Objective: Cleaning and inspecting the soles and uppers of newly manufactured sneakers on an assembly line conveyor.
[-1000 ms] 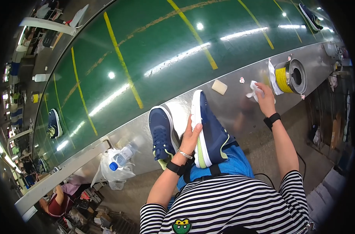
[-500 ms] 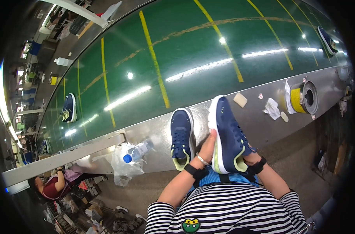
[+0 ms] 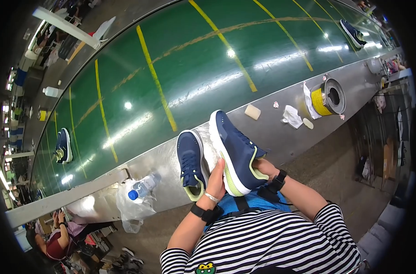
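A navy sneaker (image 3: 235,146) with a white sole and lime-green lining is held between my two hands over the metal ledge, toe pointing away from me and tipped on its side. My left hand (image 3: 216,178) grips the sole near the heel, thumb along its edge. At the collar, my right hand (image 3: 265,169) holds the shoe from the other side; its fingers are largely hidden behind the upper. Just left of them, a matching sneaker (image 3: 189,160) rests upright on the ledge, its heel toward me.
A green conveyor belt (image 3: 189,68) with yellow lines runs beyond the metal ledge (image 3: 281,137), carrying another sneaker (image 3: 63,146) at left and one sneaker (image 3: 353,33) at far right. A yellow-labelled tin (image 3: 324,100), crumpled tissue (image 3: 291,115), beige block (image 3: 252,112) and water bottle (image 3: 146,185) sit on the ledge.
My view has turned, shifting the ledge and its things leftward in the picture. The held sneaker has rolled slightly, so more of its side shows. Both hands keep their hold.
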Demonstrator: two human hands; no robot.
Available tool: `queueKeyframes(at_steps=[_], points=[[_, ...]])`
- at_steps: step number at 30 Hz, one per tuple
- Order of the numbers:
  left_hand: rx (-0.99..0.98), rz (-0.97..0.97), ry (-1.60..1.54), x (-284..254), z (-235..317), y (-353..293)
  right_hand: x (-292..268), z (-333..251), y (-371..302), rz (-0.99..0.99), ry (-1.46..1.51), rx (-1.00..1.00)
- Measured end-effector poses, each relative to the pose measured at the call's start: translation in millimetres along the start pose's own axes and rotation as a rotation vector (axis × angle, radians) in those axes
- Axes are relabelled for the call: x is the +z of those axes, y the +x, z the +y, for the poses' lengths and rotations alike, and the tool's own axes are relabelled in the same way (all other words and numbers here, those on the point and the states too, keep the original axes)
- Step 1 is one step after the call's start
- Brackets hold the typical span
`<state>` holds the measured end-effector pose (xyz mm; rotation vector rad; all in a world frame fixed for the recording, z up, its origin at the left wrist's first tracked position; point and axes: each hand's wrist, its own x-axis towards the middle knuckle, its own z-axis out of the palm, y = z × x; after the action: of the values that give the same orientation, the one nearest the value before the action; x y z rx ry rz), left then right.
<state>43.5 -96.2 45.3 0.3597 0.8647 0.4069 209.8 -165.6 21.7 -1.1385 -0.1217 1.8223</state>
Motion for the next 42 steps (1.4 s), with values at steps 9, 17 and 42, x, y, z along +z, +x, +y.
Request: queueKeyframes(at_steps=[9, 17, 42], points=[[-0.050, -0.019, 0.151, 9, 3, -4, -4, 0, 7, -0.056, 0.027, -0.173], [0.292, 0.082, 0.437, 33, -4, -5, 3, -27, -30, 0.369, -0.299, -0.282], [0.467, 0.397, 0.546, 15, -18, 16, -122, -86, -13, 1.125, -1.209, -0.867]])
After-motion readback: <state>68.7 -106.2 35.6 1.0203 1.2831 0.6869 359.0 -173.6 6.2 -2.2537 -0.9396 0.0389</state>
